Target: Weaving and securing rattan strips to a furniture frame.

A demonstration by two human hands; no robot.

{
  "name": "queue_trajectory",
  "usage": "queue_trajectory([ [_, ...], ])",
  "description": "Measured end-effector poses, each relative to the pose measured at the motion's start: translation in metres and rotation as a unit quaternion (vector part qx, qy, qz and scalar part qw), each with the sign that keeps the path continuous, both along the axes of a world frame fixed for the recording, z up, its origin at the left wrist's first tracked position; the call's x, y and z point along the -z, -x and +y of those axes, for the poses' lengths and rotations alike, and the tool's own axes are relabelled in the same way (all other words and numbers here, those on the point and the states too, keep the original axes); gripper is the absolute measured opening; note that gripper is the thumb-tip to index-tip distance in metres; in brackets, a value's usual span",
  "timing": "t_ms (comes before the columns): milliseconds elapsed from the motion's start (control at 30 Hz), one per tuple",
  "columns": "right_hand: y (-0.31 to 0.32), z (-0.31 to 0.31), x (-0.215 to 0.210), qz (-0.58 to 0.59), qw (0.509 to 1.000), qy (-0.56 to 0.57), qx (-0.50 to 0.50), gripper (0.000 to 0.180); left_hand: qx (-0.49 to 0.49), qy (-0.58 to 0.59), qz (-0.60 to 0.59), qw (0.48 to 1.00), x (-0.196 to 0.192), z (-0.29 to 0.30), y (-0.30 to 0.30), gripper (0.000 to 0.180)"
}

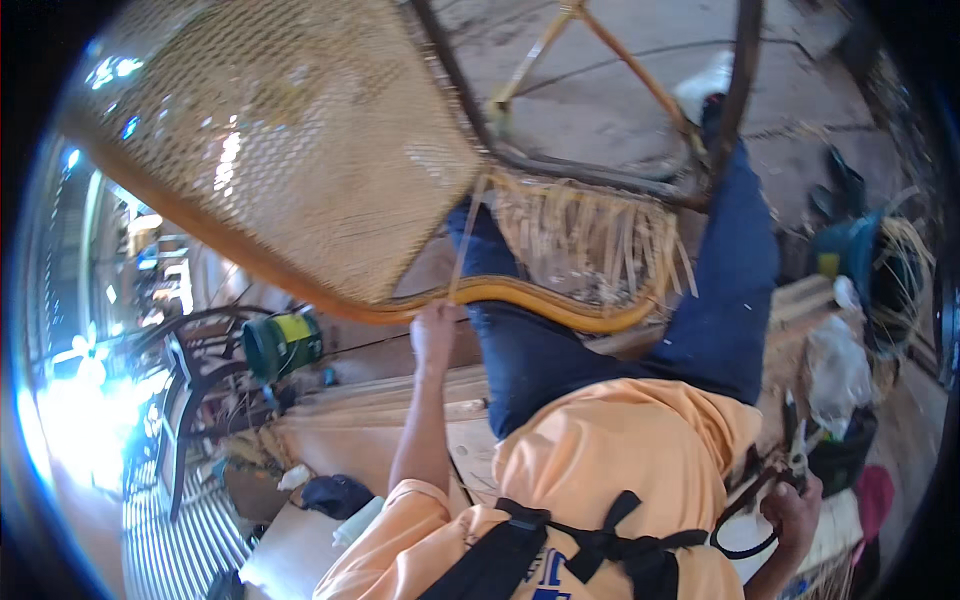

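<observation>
- So, my left hand is up at the rim of the chair, thumb and fingertips closed on a pale strand.
- The strand slants from the corner beside the dark rail down to my fingers; whether they also touch the rim, I cannot tell.
- My right hand is down by my right hip, well apart from the chair, clenched round a tool. Its metal end points up and away from me; its exact kind is unclear.
- A black cord loops just beside that hand.
- The chair sits in front of me, its woven panel to the left, its yellow-brown rim passing over my left thigh.
- Loose ends hang in a fringe from the dark rail, between my blue trousers.
- Beyond the rail, thin legs cross above the floor.
- On my left stand a green bucket with a yellow label and a dark chair frame.
- On my right, coiled strands spill from a second green bucket, with a clear bag near it.
</observation>
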State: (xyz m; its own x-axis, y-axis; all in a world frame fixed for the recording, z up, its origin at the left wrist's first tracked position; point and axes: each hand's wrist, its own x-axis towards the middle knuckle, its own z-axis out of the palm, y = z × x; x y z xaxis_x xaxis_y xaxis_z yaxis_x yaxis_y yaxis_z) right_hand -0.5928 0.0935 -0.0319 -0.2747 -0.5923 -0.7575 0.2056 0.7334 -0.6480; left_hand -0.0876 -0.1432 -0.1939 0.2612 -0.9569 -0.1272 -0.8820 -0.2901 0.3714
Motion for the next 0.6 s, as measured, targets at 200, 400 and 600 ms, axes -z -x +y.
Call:
queue_trajectory([
  [200, -0.039, -0.056, 0.012, -0.106, 0.987, 0.121, 0.003, 0.055, -0.077, -0.013, -0.044, 0.996, -0.025, 0.006, -0.012, 0.029],
  [400, -0.051, -0.102, 0.001, -0.258, 0.958, 0.095, -0.085, 0.050, -0.116, -0.029, -0.055, 0.991, -0.032, -0.003, -0.028, 0.029],
  [600, -0.113, -0.210, 0.058, -0.071, 0.958, 0.172, -0.219, 0.029, -0.124, -0.037, -0.058, 0.990, -0.032, 0.021, -0.052, 0.027],
])
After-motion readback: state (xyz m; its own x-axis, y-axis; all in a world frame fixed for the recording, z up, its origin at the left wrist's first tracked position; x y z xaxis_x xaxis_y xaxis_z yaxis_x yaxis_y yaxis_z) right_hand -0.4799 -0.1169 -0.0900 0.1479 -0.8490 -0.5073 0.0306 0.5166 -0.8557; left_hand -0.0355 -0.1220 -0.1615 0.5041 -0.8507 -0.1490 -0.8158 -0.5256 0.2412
